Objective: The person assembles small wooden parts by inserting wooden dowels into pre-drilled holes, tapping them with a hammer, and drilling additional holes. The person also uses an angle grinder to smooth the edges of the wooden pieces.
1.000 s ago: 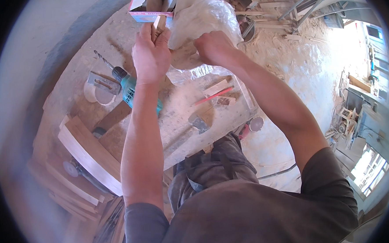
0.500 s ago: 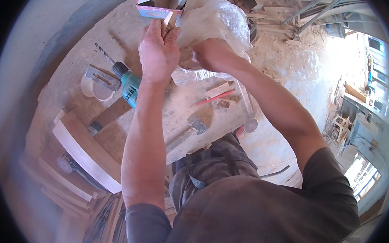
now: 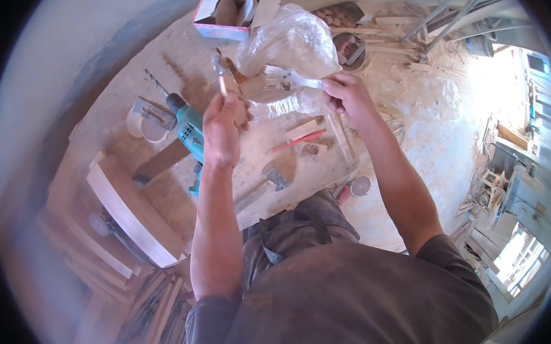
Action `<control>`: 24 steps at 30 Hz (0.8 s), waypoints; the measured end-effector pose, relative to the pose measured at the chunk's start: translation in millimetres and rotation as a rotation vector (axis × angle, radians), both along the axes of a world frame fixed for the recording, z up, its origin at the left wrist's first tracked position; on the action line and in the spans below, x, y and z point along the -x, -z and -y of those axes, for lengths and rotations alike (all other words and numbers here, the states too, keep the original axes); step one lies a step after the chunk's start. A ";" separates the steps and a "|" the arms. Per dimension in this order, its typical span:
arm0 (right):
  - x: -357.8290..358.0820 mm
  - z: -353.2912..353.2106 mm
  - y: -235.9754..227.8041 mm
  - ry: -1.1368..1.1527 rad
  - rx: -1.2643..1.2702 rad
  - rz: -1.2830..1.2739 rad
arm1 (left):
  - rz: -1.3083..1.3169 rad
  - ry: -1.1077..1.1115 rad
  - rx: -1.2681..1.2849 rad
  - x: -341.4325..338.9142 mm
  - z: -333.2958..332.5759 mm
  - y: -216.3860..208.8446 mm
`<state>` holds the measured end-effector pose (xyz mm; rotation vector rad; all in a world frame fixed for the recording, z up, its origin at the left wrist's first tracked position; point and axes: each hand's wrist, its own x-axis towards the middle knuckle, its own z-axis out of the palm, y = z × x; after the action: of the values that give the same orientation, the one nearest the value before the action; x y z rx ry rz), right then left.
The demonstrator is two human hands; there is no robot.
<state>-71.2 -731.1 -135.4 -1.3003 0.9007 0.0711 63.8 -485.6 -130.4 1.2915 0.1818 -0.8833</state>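
1. Gripping at upper centre: right hand (image 3: 349, 96), fingers curled closed round the handle end of a flat brush (image 3: 294, 79), thumb lying along it.
2. Brush lies roughly level across the frame, pale bristle end pointing left, just in front of a crumpled clear plastic bag (image 3: 293, 37). Whether the bristles touch the bag, cannot tell.
3. Left hand (image 3: 221, 128), left of upper centre: fingers folded closed on a slim tool (image 3: 222, 82) with a pale shaft and greyish upper part, standing up out of the fist toward the top of the frame. Lower end hidden in the grip; tip blurred.
4. The two hands well apart, bristle end of the brush between them.
5. Top of frame, beside the bag: open box (image 3: 223, 31), flat rounded pieces inside.
6. Left of the left hand: teal drill (image 3: 189, 128) on the dusty desk (image 3: 256, 157), bit pointing to upper left.
7. Centre of frame: red stick (image 3: 299, 141) by small wood offcuts (image 3: 302, 130); below them, a flat dark blade (image 3: 277, 177).
8. Lower left: curved timber (image 3: 131, 211), pale along one face.
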 end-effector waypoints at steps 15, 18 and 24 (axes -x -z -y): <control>22.2 -48.5 -54.0 -0.411 1.187 0.398 | -0.117 0.145 0.259 30.0 -2.8 16.7; 27.5 -49.0 -54.4 -0.479 1.272 0.302 | -0.070 0.167 0.212 36.0 -3.0 18.4; 34.1 -49.3 -52.7 -0.320 1.219 0.229 | 0.061 0.150 0.046 40.5 4.2 9.9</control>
<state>-105.3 -681.8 -82.7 -2.5123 0.4867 -0.4374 23.4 -489.9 -140.3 1.3001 0.0166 -0.9681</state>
